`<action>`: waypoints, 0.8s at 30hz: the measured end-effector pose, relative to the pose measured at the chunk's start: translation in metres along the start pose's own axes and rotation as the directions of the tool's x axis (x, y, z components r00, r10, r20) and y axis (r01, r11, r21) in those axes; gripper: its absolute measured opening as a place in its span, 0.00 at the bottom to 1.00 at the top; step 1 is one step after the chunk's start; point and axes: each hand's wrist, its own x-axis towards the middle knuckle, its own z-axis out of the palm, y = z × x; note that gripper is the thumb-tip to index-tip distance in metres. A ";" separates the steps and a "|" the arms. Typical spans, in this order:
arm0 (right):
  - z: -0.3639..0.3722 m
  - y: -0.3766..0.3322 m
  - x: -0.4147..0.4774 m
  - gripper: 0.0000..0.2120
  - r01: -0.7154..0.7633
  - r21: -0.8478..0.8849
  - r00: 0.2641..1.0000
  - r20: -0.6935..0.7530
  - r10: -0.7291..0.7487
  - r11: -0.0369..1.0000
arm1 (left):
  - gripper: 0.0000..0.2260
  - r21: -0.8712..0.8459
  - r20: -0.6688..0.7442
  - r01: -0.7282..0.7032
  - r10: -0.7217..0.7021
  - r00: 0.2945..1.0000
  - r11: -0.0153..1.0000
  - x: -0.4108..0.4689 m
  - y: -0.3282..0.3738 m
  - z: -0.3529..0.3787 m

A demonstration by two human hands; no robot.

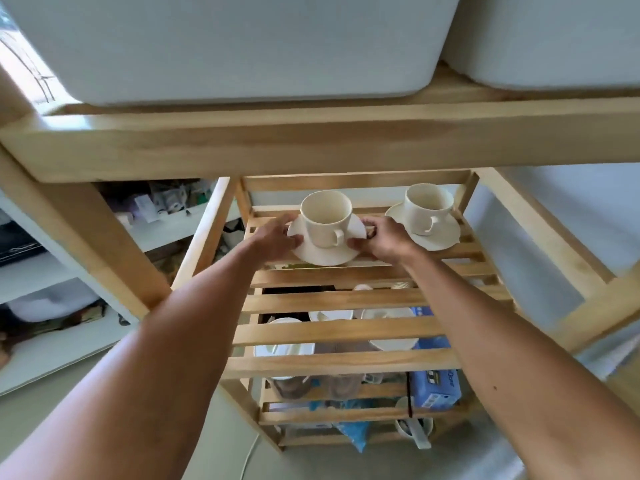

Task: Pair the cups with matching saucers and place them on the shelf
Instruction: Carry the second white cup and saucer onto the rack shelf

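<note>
With both hands' fingers [293, 241] pinching the cream round saucer [325, 252] over the slatted wooden shelf [346, 301], its tall cream cup [325, 218] may slide off if tilted.

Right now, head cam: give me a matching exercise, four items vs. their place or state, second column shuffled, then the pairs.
Items:
1. left hand
2. right hand
3. right cup
4. blue box

Places or states:
A. below the slatted shelf, seen through the slats
B. grips the left edge of the near saucer
C. stands on its own saucer, no hand on it
D. grips the right edge of the near saucer, beside the handle of the left cup

Pairs: 1-B, 2-D, 3-C, 4-A
</note>
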 end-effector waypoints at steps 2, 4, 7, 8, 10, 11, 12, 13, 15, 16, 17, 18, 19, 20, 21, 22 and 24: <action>0.005 -0.001 0.015 0.26 0.004 -0.026 1.000 -0.007 -0.004 1.000 | 0.23 0.055 -0.037 0.029 -0.027 0.999 0.998 0.011 -0.004 -0.003; 0.009 -0.003 0.025 0.25 -0.005 -0.055 1.000 -0.010 0.004 0.998 | 0.24 0.122 -0.050 0.062 -0.056 0.997 0.991 0.019 -0.006 -0.004; 0.014 -0.003 0.039 0.24 0.003 -0.139 1.000 0.011 -0.001 0.990 | 0.25 0.194 -0.073 0.091 -0.078 0.994 0.977 0.029 -0.010 -0.007; 0.016 -0.004 0.042 0.23 0.011 -0.173 1.000 0.021 -0.008 0.985 | 0.25 0.201 -0.080 0.097 -0.082 0.993 0.975 0.032 -0.012 -0.008; 0.016 -0.008 0.048 0.20 0.036 -0.237 0.999 0.037 -0.028 0.971 | 0.25 0.207 -0.077 0.104 -0.090 0.993 0.973 0.038 -0.016 -0.009; 0.016 -0.009 0.051 0.19 0.048 -0.266 0.998 0.047 -0.036 0.963 | 0.25 0.208 -0.069 0.108 -0.096 0.993 0.972 0.041 -0.016 -0.010; 0.016 -0.012 0.051 0.18 0.054 -0.289 0.998 0.059 -0.038 0.956 | 0.26 0.207 -0.060 0.108 -0.098 0.993 0.972 0.043 -0.018 -0.011; 0.016 -0.014 0.052 0.17 0.059 -0.305 0.997 0.073 -0.038 0.950 | 0.26 0.222 -0.054 0.113 -0.104 0.993 0.968 0.045 -0.019 -0.012; 0.015 -0.015 0.052 0.15 0.065 -0.329 0.994 0.099 -0.034 0.942 | 0.27 0.258 -0.049 0.112 -0.103 0.993 0.960 0.045 -0.019 -0.013; 0.015 -0.016 0.053 0.14 0.069 -0.339 0.994 0.106 -0.035 0.938 | 0.26 0.272 -0.049 0.109 -0.099 0.994 0.956 0.046 -0.019 -0.014; 0.016 -0.016 0.053 0.14 0.074 -0.348 0.993 0.109 -0.038 0.934 | 0.26 0.295 -0.048 0.108 -0.098 0.994 0.949 0.045 -0.018 -0.014; 0.016 -0.017 0.052 0.14 0.077 -0.356 0.993 0.107 -0.041 0.931 | 0.26 0.316 -0.047 0.103 -0.093 0.995 0.943 0.045 -0.018 -0.014; 0.016 -0.017 0.051 0.13 0.078 -0.359 0.994 0.100 -0.045 0.930 | 0.26 0.341 -0.052 0.099 -0.087 0.995 0.935 0.045 -0.018 -0.013; 0.016 -0.017 0.049 0.12 0.080 -0.358 0.995 0.091 -0.050 0.930 | 0.25 0.359 -0.063 0.095 -0.078 0.995 0.929 0.045 -0.018 -0.013; 0.016 -0.017 0.047 0.10 0.078 -0.349 0.995 0.080 -0.053 0.934 | 0.25 0.373 -0.084 0.107 -0.081 0.993 0.922 0.044 -0.018 -0.012; 0.016 -0.016 0.044 0.06 0.070 -0.336 0.997 0.065 -0.051 0.939 | 0.24 0.375 -0.115 0.111 -0.073 0.991 0.920 0.043 -0.019 -0.011; 0.014 -0.015 0.035 0.05 0.053 -0.311 0.998 0.040 -0.043 0.949 | 0.23 0.385 -0.186 0.135 -0.066 0.980 0.913 0.036 -0.019 -0.008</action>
